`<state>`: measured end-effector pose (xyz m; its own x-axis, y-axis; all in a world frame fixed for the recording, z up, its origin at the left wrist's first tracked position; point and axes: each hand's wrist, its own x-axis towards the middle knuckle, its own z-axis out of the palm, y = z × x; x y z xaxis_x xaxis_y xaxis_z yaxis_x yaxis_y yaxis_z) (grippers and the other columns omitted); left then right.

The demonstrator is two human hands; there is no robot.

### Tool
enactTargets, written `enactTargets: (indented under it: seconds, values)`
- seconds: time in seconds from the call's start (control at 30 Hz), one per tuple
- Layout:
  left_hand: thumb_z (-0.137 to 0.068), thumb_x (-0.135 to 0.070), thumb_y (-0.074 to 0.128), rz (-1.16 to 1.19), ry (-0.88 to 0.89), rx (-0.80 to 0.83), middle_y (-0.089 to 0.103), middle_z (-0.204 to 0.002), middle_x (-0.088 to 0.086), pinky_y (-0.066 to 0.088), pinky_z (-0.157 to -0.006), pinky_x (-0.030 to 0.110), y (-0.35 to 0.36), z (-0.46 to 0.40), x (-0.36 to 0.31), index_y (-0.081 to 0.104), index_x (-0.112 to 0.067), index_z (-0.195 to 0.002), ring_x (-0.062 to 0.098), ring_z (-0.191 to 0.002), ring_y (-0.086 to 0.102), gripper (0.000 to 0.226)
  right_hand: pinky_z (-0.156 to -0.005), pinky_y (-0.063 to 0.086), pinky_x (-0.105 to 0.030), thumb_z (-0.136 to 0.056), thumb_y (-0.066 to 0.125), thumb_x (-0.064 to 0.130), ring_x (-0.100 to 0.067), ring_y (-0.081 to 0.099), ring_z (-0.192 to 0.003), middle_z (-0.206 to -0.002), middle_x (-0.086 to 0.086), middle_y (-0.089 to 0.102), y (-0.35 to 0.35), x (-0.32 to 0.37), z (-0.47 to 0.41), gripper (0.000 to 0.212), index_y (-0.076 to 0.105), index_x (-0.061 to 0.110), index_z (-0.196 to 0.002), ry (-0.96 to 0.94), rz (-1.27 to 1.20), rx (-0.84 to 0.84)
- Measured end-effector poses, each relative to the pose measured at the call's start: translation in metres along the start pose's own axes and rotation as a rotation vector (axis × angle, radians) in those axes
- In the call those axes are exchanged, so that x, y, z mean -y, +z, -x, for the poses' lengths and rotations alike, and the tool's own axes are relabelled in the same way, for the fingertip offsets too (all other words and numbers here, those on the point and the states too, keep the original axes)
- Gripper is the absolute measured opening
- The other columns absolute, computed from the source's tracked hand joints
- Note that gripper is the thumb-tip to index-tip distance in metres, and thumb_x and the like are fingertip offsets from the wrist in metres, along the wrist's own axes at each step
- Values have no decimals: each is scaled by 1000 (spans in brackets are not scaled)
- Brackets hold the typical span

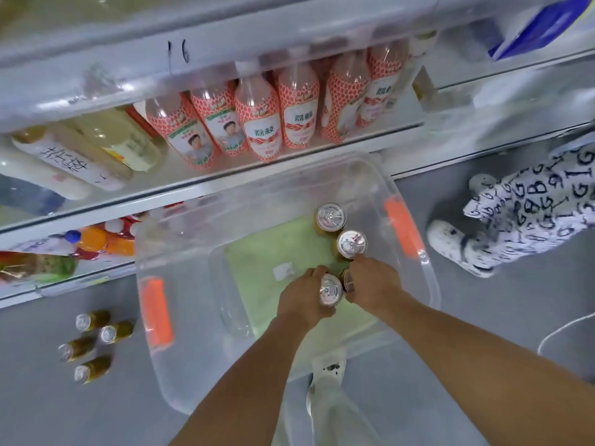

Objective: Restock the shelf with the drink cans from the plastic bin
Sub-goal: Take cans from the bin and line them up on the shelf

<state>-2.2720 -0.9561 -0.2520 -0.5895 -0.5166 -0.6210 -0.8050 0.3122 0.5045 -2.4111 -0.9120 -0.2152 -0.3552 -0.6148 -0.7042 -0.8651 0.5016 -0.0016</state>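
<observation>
Both hands down in the clear plastic bin (415, 304) on the floor: left hand (304, 297) has its fingers wrapped round a can (330, 289), right hand (373, 280) fingers closed on the can (347, 280) just beside it, touching. Two more cans (331, 217) stand upright farther in, and four cans (91, 344) sit on the floor to the bin's left. Pick-up step, I'd say; next needs a clean lift straight up over the rim, then onto the shelf (206, 183) w/o knocking the bottles (264, 120).
</observation>
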Motion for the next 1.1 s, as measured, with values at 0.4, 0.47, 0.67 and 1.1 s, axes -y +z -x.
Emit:
enactTargets:
  seconds: [0.4,0.47,0.67,1.1]
  values:
    - [-51,-46,91,431,-106,-354,70,-95,-14,52,-78,23,-99,105,-4,62,-30,-103,3,-87,66,62,-77,45,-30,-66,77,28,-25,59,-105,-114,-3,59,-97,-2,83,66,47,16,-123,-277,-382,-81]
    - [-48,-45,93,470,-109,-410,70,-91,-15,51,-74,18,-123,128,-14,64,-30,-100,0,-84,65,61,-83,48,-30,-64,82,23,-20,60,-101,-108,0,62,-129,2,107,64,52,18,-120,-363,-498,-103]
    - [-59,-28,90,587,-40,-616,68,-91,-15,48,-65,11,-193,201,-49,61,-27,-103,-2,-83,63,53,-90,50,-33,-66,83,18,-17,62,-99,-104,3,65,-217,14,170,51,60,25,-110,-521,-695,-219]
    - [-75,-58,71,720,156,-892,68,-95,-5,49,-68,26,-321,313,-97,64,-27,-100,14,-89,65,40,-68,53,-37,-65,57,80,-13,58,-77,-86,5,61,-363,74,283,57,58,26,-86,-665,-422,-608]
